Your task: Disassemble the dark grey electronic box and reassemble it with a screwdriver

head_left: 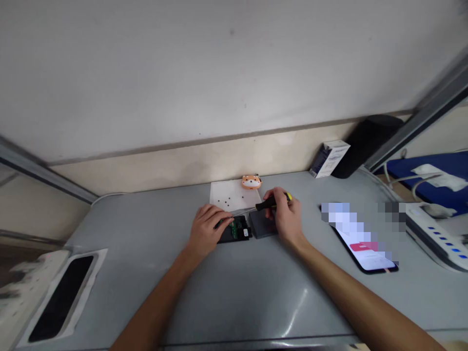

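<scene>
My right hand (287,214) grips the black and yellow handle of a screwdriver (263,204), held nearly level with its shaft pointing left. The fingers of my left hand (208,226) are drawn together at the screwdriver's tip. What they pinch there, if anything, is too small to make out. Below those fingers lies an opened black device (239,234) with a green circuit board showing; my left hand covers its left part. Beside it, partly under my right hand, is a flat dark panel (261,225). Several tiny dark screws (225,204) lie on a white sheet (236,190) behind.
An orange animal-faced case (251,182) sits on the sheet's back edge. To the right are a lit phone (369,248), a power strip (438,236), a small box (330,158) and a black cylinder (367,141). A dark phone (64,297) lies at left.
</scene>
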A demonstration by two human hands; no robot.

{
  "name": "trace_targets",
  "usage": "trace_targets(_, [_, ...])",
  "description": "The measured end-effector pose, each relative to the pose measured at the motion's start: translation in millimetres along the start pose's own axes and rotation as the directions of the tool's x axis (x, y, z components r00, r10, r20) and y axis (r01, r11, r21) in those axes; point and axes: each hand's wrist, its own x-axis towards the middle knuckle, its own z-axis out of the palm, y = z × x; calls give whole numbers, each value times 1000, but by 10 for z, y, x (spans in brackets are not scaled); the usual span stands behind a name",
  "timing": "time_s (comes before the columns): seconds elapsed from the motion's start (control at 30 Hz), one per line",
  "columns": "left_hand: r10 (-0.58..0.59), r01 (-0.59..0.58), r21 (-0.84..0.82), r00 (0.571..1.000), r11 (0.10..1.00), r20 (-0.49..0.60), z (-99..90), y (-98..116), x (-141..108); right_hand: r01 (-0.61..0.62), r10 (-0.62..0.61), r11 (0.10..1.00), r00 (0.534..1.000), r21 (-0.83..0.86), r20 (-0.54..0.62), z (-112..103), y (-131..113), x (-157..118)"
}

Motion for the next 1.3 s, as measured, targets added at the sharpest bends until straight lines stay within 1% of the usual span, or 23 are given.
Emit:
trace_targets(0.13, [-53, 53, -6, 998, 999, 42, 6, 7, -4, 48, -47, 998, 999, -35, 12, -18, -28, -4])
trace_targets(0.37, [-113, 115, -11, 987, 993, 113, 20, -28, -49, 133, -123, 988, 986, -78, 114, -50, -48, -30])
trace_targets(0.43, [-110, 113, -18, 986, 993, 125, 24, -33, -65, 190, -174, 976, 975, -111, 134, -61, -54, -43])
trace_targets(0.53, [-103, 109, -33, 985, 994, 138, 16, -25, -69, 303, -270, 936, 945, -181, 186, -84, -70, -58])
trace_targets(0.6, [-108, 114, -27, 983, 993, 145, 3, -16, -63, 346, -306, 917, 930, -199, 206, -104, -71, -62])
trace_targets(0.67, [-114, 116, -9, 982, 993, 151, -8, -8, -57, 356, -324, 915, 929, -192, 179, -125, -60, -66])
trace_targets(0.77, [-110, 111, 5, 979, 994, 173, -11, 5, -54, 362, -348, 917, 931, -166, 109, -145, -46, -78])
trace_targets(0.8, [-108, 108, 6, 978, 994, 177, -8, 10, -54, 366, -353, 916, 930, -162, 105, -147, -47, -83])
trace_targets(1.0, [-71, 71, 10, 987, 997, 142, 32, 18, -52, 366, -340, 914, 927, -178, 160, -123, -106, -101])
trace_targets(1.13, [-84, 84, 5, 983, 996, 162, 42, 16, -54, 350, -321, 918, 932, -186, 170, -107, -112, -111])
trace_targets(1.3, [-88, 82, 39, 978, 996, 188, 33, 41, -52, 408, -364, 890, 905, -205, 221, -102, -88, -140])
